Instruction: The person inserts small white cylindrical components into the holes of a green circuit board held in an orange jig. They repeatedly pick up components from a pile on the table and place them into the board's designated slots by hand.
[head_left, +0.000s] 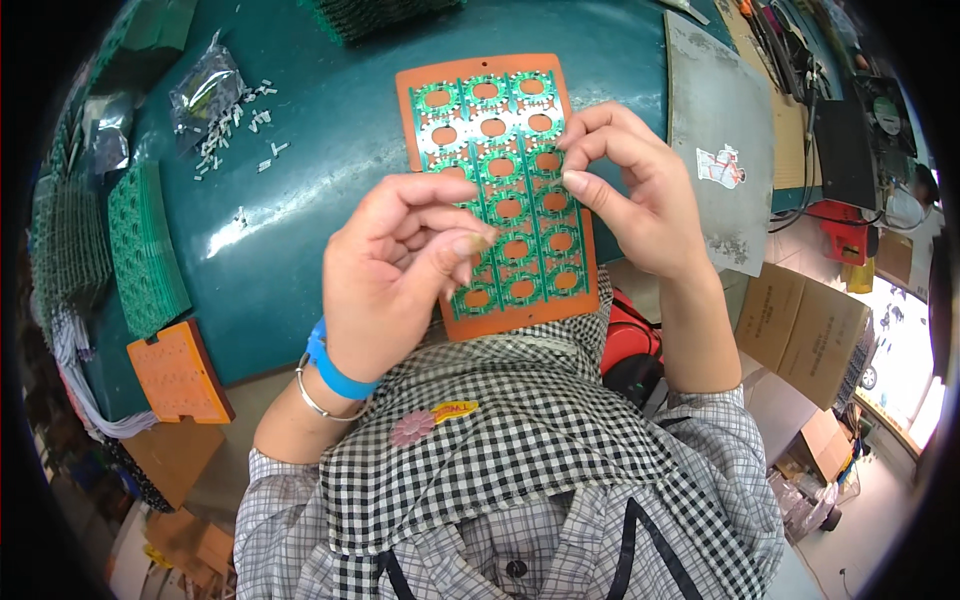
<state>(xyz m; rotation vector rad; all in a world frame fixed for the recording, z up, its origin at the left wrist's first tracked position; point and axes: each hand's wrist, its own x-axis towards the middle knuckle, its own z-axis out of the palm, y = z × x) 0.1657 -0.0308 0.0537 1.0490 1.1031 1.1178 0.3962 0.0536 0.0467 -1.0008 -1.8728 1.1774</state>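
Observation:
A green circuit board panel (507, 208) with rows of round cutouts lies on an orange plate (520, 325), which reaches over the table's front edge towards my lap. My left hand (400, 255) hovers at the panel's left side, fingers curled in and thumb bent towards them; whatever they hold is hidden. At the panel's upper right edge is my right hand (635, 190), its thumb and fingers drawn together in a pinch close to the board. Anything between those fingertips is too small to make out.
Small white parts (215, 145) lie scattered beside a clear plastic bag (207, 85). Stacks of green boards (148, 250) stand at left, near another orange plate (180, 373). To the right are a grey sheet (725, 130) and a cardboard box (805, 325).

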